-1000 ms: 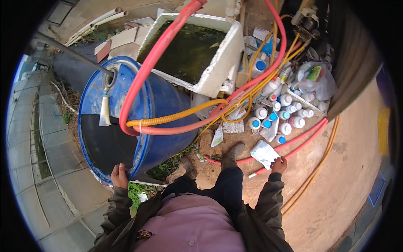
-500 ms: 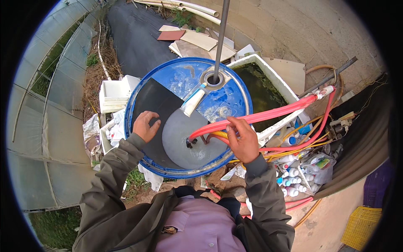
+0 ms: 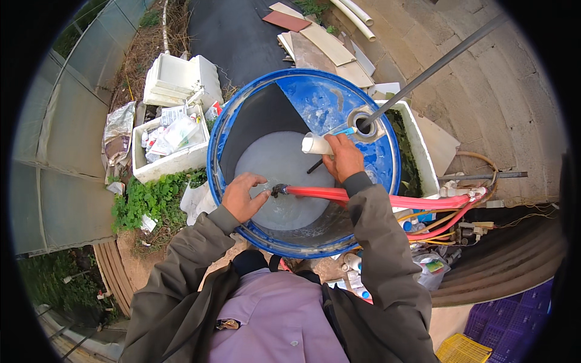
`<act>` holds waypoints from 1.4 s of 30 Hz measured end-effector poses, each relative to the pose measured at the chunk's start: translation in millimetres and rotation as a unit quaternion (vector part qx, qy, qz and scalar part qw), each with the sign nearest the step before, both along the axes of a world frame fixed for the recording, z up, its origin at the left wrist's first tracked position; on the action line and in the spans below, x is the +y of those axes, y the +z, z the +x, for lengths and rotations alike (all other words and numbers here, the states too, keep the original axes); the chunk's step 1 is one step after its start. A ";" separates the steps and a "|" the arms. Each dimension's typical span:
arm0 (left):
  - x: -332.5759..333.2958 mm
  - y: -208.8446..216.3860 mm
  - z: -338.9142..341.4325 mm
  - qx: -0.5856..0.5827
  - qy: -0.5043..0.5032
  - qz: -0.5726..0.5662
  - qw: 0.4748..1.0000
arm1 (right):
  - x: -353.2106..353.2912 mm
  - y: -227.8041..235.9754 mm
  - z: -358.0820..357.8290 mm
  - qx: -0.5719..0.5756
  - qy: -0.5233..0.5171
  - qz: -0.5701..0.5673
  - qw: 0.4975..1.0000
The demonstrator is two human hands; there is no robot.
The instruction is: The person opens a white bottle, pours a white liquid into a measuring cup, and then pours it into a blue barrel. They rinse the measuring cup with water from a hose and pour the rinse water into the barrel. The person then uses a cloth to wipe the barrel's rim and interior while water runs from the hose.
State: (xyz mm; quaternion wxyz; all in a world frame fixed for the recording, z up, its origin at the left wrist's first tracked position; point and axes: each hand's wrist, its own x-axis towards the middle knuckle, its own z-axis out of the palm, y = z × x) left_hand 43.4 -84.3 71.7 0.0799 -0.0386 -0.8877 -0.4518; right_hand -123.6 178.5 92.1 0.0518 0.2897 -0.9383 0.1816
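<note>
A large blue barrel (image 3: 213, 175) with its top partly cut away stands before me, cloudy grey liquid (image 3: 266, 157) inside. My right hand (image 3: 346, 158) is over the remaining lid, its fingers closed round the near part of a white cylindrical cup (image 3: 315, 144). A narrow blue-tipped piece (image 3: 345, 130) shows just beyond the fingers; whether it joins the cup I cannot tell. My left hand (image 3: 243, 196) hangs over the opening with fingers apart and holds nothing. Close beside it is the black fitting at the end of a red hose (image 3: 321, 193), which runs across the barrel under my right wrist.
A grey pole (image 3: 436, 66) slants from the lid's round hole. Right of the barrel stands a white foam trough (image 3: 426, 163) with greenish water. Foam boxes (image 3: 175, 163) with packets stand left. Hoses and bottles (image 3: 363, 293) crowd the right, and crates (image 3: 505, 323) lie lower right.
My right hand has left the red hose and taken hold of the white cup on the lid. The view has shifted; the hose end lies nearer my left hand, which stays open.
</note>
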 end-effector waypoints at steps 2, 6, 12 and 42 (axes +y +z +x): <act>0.7 -0.5 -7.3 0.019 0.024 0.014 0.999 | -15.0 5.5 12.9 0.012 -0.017 -0.073 0.997; 31.9 -2.1 -17.6 -0.062 0.087 0.190 0.976 | -53.8 1.8 44.4 -0.105 -0.169 -0.176 0.964; 59.2 -19.2 -28.3 -0.172 0.130 0.355 0.910 | -85.9 -20.8 90.8 -0.147 -0.168 -0.115 0.968; -10.9 -82.0 -101.2 -0.186 0.252 0.089 0.946 | -1.9 95.2 81.7 -0.066 0.035 0.165 0.984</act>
